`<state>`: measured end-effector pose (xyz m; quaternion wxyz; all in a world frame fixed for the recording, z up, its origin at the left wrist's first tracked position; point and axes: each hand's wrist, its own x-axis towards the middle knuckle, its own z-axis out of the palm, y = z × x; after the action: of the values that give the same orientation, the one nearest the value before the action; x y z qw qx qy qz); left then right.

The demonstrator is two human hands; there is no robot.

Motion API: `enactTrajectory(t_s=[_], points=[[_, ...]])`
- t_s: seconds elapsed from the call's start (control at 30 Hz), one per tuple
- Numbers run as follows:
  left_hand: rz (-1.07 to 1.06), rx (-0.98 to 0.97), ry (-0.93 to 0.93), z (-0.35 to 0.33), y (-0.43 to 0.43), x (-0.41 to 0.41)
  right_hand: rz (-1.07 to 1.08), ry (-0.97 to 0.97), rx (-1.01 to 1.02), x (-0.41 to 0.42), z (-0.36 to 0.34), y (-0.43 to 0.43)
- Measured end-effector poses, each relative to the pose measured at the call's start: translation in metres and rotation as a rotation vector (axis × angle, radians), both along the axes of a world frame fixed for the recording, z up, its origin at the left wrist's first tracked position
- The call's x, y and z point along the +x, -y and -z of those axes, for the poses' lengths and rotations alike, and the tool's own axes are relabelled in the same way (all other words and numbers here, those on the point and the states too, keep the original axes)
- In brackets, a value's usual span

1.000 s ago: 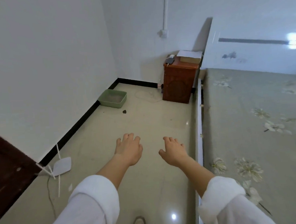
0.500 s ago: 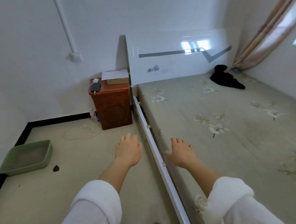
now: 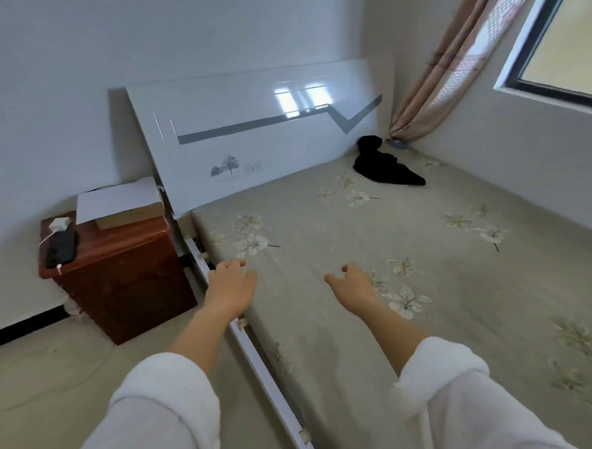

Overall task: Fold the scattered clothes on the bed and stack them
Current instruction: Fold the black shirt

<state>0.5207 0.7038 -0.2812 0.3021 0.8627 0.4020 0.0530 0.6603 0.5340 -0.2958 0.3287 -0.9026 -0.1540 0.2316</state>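
Black cloth, one crumpled garment (image 3: pixel 386 166), lies at the far corner of the bed (image 3: pixel 328 353), touching the foot of the headboard (image 3: pixel 248 134) and just below the curtain (image 3: pixel 451 65). No other clothes show in this view. It looks soft, light and limp, so it should sag and slide rather than keep any shape. The bunching hides its seams, and what kind of garment it is cannot be told. A fair grip would be a pinch at two corners or along one edge, then a shake to open it. The left hand (image 3: pixel 232 289) hovers over the near edge of the bed with fingers loosely curved and a little apart, holding nothing. The right hand (image 3: pixel 354 288) hangs over the sheet with thumb out and fingers drooping, also empty. Both are well apart from the garment, with flat bare sheet between, good room for spreading and folding. The wall (image 3: pixel 525 184) closes the far side. On the near side run the white rail (image 3: pixel 257 360) and the nightstand (image 3: pixel 126 281), which carries a phone (image 3: pixel 61 248) worth not bumping.
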Motion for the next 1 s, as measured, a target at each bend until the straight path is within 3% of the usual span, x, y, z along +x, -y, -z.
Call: enactTrajectory(t_s=[0.17,0.53,0.83,1.0], points=[[0.072,-0.027,-0.021,0.020,-0.101,0.073,0.043,0.008,-0.012,0.060,0.016,-0.089],[0.407,0.021,-0.254,0.072,-0.346,0.254,0.287,-0.068,-0.114,0.185,0.066,-0.281],[0.672,0.000,-0.298,0.123,-0.400,0.431,0.389,-0.100,-0.265,0.316,0.118,-0.338],[0.712,-0.021,-0.276,0.160,-0.437,0.523,0.400,-0.144,-0.336,0.403,0.173,-0.357]])
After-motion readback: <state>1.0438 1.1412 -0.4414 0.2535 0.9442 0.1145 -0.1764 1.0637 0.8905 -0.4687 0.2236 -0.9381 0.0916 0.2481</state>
